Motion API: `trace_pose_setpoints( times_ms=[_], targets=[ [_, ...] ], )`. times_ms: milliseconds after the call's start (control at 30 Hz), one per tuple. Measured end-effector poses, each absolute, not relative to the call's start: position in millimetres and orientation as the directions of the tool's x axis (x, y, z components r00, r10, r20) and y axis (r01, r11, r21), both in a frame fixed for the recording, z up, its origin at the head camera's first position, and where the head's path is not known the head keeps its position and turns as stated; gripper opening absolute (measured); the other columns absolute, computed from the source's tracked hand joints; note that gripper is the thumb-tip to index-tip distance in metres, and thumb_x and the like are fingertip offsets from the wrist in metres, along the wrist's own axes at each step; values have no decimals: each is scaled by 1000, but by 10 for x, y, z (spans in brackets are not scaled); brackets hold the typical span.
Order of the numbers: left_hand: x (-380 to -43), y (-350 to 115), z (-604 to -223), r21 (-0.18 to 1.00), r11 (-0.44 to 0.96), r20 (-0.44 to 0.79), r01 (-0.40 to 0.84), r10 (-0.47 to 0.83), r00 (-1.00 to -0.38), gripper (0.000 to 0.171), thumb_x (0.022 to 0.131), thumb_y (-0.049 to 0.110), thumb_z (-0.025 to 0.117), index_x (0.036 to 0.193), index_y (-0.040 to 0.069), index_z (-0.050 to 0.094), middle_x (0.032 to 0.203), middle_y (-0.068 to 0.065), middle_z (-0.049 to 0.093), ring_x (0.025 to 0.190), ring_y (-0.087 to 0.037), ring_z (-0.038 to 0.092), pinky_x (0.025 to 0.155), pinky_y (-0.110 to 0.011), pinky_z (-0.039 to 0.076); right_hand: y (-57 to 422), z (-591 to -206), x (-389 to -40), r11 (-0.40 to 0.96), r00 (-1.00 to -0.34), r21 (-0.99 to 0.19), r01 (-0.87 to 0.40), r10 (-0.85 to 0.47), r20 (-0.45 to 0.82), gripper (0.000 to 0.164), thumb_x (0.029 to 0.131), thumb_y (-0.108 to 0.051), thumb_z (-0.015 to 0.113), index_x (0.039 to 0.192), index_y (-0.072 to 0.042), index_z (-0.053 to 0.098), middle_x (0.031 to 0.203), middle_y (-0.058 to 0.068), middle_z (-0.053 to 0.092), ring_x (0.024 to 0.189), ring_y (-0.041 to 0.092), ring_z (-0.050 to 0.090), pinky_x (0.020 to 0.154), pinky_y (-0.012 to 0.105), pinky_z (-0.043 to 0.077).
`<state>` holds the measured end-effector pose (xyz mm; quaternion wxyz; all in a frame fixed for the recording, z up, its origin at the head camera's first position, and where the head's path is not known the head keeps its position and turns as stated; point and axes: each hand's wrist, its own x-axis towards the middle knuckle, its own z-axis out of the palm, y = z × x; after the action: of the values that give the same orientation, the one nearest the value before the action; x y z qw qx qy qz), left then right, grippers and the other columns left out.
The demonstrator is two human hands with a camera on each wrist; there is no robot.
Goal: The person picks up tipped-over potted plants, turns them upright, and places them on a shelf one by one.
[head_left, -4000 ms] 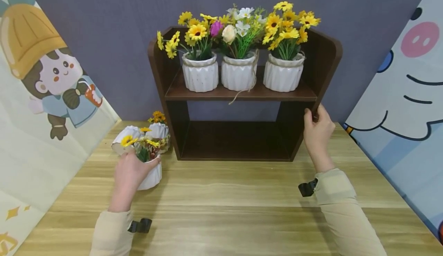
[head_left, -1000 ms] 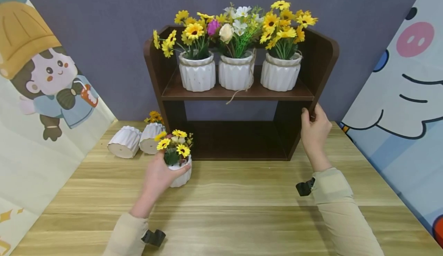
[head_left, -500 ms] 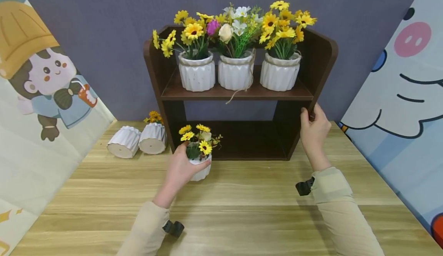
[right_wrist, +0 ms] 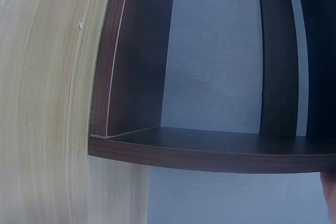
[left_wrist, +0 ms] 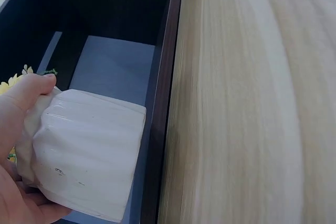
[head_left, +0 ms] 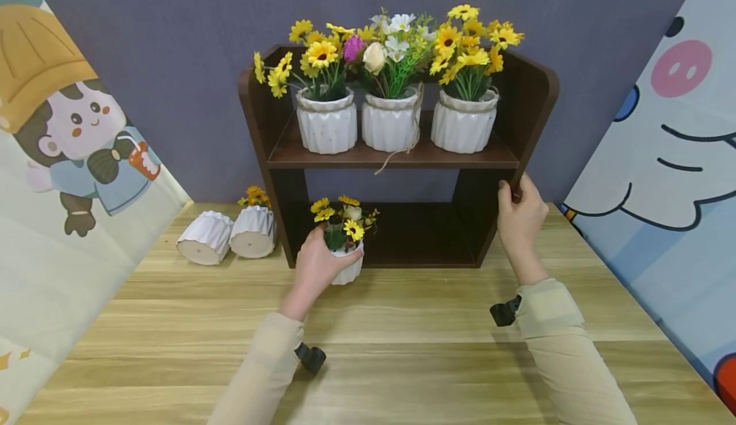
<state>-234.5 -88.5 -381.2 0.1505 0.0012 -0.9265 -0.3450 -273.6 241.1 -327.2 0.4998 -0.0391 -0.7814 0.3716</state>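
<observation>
My left hand [head_left: 322,260] grips a white fluted flowerpot [head_left: 348,273] by its rim. Yellow daisies and a pale bloom [head_left: 352,228] rise from it. In the head view the pot is at the front of the lower shelf's left half; the left wrist view shows the ceramic pot [left_wrist: 86,153] against the dark opening, with thumb and fingers around its neck. Whether its base touches anything is hidden. My right hand [head_left: 522,219] holds the right side panel of the dark brown two-tier shelf [head_left: 540,102]. Only a sliver of that hand [right_wrist: 329,192] appears in the right wrist view.
Three white pots with yellow, white and purple flowers, such as the middle pot [head_left: 391,124], line the upper shelf. Left of the unit, two pots [head_left: 205,238] lie on their sides on the wooden table [head_left: 402,348]. A grey wall [head_left: 190,41] stands behind.
My left hand has carried the flowerpot from beside the tipped pots, rightward and then forward to the lower shelf opening. The right hand keeps its hold on the side panel.
</observation>
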Motion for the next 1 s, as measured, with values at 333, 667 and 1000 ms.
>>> trace_pose_setpoints(
  times_ms=[333,667,1000],
  targets=[
    [-2489,-797,-3874,663,740,272,109,-103,-957,94,61,55,75,129,1,42,120,-19,53,103,-38,55,83,-48,45,2410,-3270,-2730,721,-497,-620,-310,433,752,17,87,-18,56,89,-3,62,85,16,66,72,25,63,62,4,32],
    [-2576,-728,-3923,673,728,291,128,-102,-951,92,61,54,75,128,0,43,119,-21,54,104,-39,55,84,-47,45,2403,-3278,-2740,723,-485,-617,-311,437,757,18,87,-20,57,87,-3,61,84,16,66,72,26,63,62,5,31],
    [-2678,-604,-3968,691,707,304,151,-94,-948,92,63,56,74,131,3,41,121,-19,54,101,-37,57,81,-47,47,2397,-3279,-2746,717,-493,-628,-303,446,747,19,87,-21,55,86,-3,61,84,13,67,70,20,61,62,4,33]
  ],
)
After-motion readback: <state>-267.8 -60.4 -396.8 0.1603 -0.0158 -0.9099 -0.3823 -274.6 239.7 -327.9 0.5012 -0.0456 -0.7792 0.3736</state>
